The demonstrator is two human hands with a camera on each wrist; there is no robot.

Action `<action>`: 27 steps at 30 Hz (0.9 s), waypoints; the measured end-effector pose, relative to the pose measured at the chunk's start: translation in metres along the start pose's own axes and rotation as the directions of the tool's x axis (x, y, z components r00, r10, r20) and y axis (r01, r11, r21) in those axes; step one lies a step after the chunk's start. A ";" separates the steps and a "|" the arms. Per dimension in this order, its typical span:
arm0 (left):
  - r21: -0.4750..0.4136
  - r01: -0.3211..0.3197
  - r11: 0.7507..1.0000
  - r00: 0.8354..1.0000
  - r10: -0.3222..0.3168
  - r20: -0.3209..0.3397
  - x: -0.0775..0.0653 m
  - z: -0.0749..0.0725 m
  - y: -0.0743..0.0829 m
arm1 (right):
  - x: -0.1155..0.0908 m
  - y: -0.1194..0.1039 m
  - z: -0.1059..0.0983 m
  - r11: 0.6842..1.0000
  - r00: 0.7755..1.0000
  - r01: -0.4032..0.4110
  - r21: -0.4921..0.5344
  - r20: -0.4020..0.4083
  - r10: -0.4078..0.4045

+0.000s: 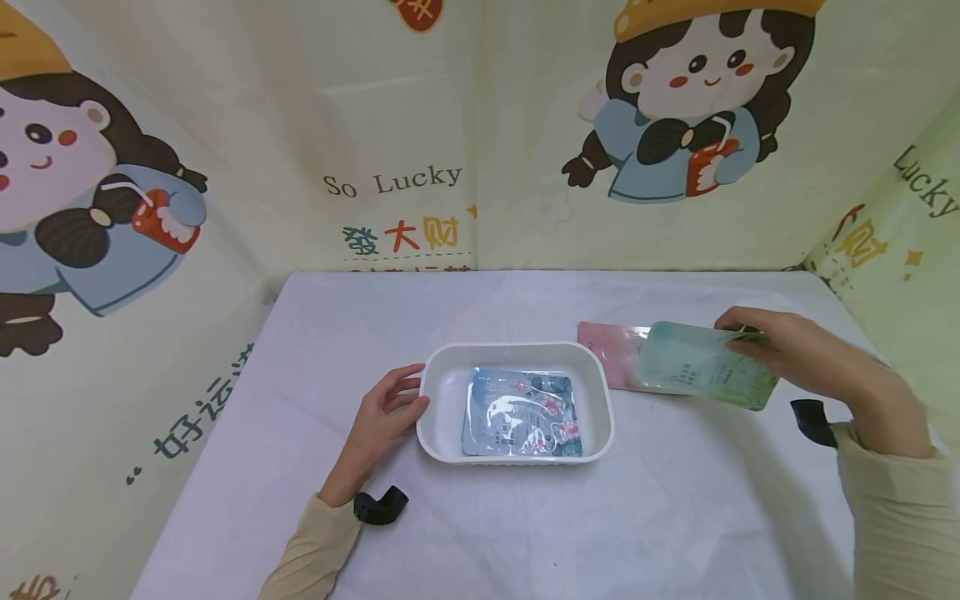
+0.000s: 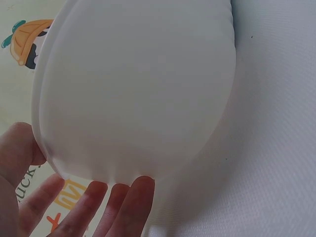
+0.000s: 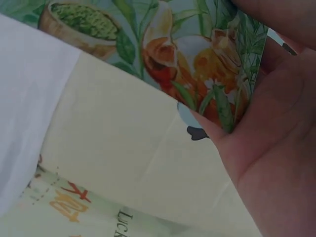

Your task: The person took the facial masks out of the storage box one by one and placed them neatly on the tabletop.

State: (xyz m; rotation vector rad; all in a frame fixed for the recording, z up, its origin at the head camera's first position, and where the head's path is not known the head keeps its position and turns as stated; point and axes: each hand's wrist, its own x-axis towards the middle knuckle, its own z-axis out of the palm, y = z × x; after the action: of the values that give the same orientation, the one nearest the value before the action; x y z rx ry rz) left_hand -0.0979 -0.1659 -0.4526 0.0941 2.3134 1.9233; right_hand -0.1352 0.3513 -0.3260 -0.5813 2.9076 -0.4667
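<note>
My right hand [image 1: 783, 346] pinches the right end of a green sachet [image 1: 693, 367], holding it raised and tilted. In the right wrist view this sachet [image 3: 148, 54] has a printed bowl of green leaves and amber shapes, with my thumb along its edge. Beneath it a pink sachet [image 1: 609, 354] lies on the table, partly covered. A white plastic tray [image 1: 517, 354] stands to the left, with a shiny blue floral sachet [image 1: 521, 412] flat inside. My left hand [image 1: 386, 421] touches the tray's left end, its fingertips [image 2: 143, 185] against the outer wall.
A white cloth covers the table [image 1: 480, 533]. Behind it hangs a cream printed curtain [image 1: 525, 233], which also comes round on both sides. Each wrist bears a black camera mount, one of them at the left wrist [image 1: 381, 506].
</note>
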 end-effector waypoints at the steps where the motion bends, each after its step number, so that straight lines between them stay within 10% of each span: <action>1: -0.001 0.001 1.000 1.000 -0.001 -0.001 0.000 0.000 0.000 | -0.001 0.001 0.000 1.000 1.000 0.000 -0.001 -0.001 0.000; 27: -0.004 -0.002 1.000 1.000 0.002 0.000 0.000 0.000 -0.002 | -0.006 0.042 0.008 0.998 0.999 -0.045 -0.031 0.025 0.046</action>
State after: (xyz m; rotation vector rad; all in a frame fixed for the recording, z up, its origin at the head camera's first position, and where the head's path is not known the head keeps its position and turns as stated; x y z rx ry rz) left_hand -0.0979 -0.1658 -0.4543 0.0965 2.3109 1.9284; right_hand -0.1430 0.3889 -0.3465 -0.5195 2.9017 -0.4064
